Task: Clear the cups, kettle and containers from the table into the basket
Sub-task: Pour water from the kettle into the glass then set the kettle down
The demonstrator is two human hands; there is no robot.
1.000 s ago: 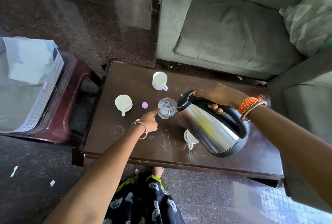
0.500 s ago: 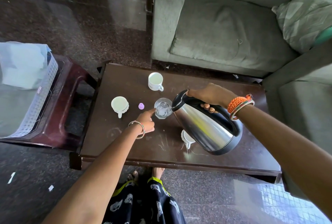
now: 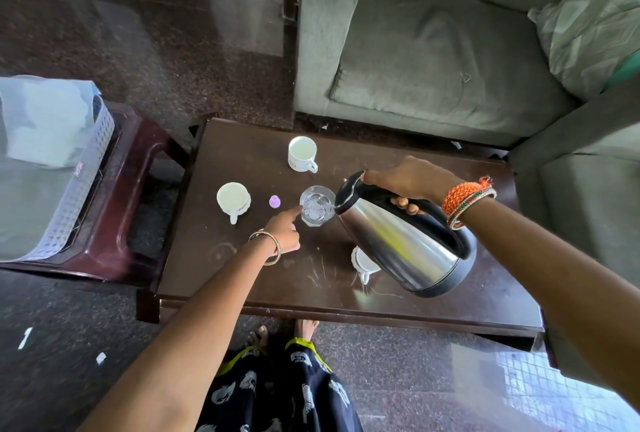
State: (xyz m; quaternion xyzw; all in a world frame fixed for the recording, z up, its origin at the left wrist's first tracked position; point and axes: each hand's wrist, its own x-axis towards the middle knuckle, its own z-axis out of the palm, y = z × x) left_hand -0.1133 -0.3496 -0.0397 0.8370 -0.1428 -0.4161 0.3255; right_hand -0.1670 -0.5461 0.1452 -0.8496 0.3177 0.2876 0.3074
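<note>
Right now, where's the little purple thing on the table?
In the head view, the purple thing lies on the table, left of centre, between the left white cup and the glass, just beyond the left hand.

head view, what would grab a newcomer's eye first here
The steel kettle stands out first: the right hand holds it by its black handle, tilted over the dark table with its spout at a clear glass. The left hand touches that glass's side with one fingertip. Next come the white cups, one at the far side and one to the left, and the white basket on the stool at far left.
</note>
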